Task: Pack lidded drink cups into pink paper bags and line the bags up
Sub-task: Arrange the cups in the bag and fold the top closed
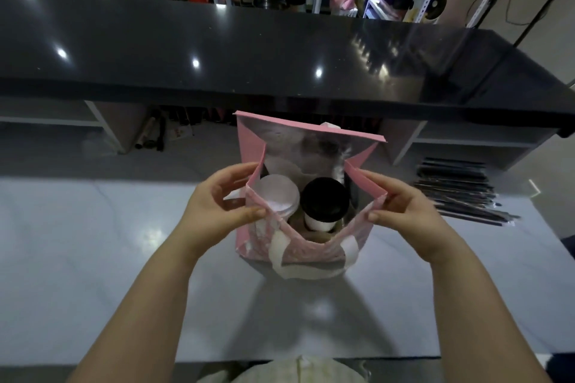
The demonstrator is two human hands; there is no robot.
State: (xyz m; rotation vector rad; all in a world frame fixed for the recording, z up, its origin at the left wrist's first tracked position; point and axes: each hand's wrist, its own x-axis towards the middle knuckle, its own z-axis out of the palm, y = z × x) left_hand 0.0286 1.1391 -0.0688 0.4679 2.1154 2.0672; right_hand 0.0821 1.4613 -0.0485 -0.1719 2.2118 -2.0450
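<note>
The left hand (217,205) pinches the left rim of the pink bag (255,239), and the right hand (401,208) pinches the right rim. I think they pull the top wide so the cups fit and stay standing. The bag stands on the pale desk (93,242). Inside are two cups side by side, one with a white lid (277,196) and one with a black lid (325,200). White handles (280,246) hang down the front.

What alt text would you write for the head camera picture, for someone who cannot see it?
A person holds open a pink paper bag standing on a pale table: the left hand pinches its left rim, the right hand its right rim. Inside stand a white-lidded cup and a black-lidded cup, side by side.
</note>
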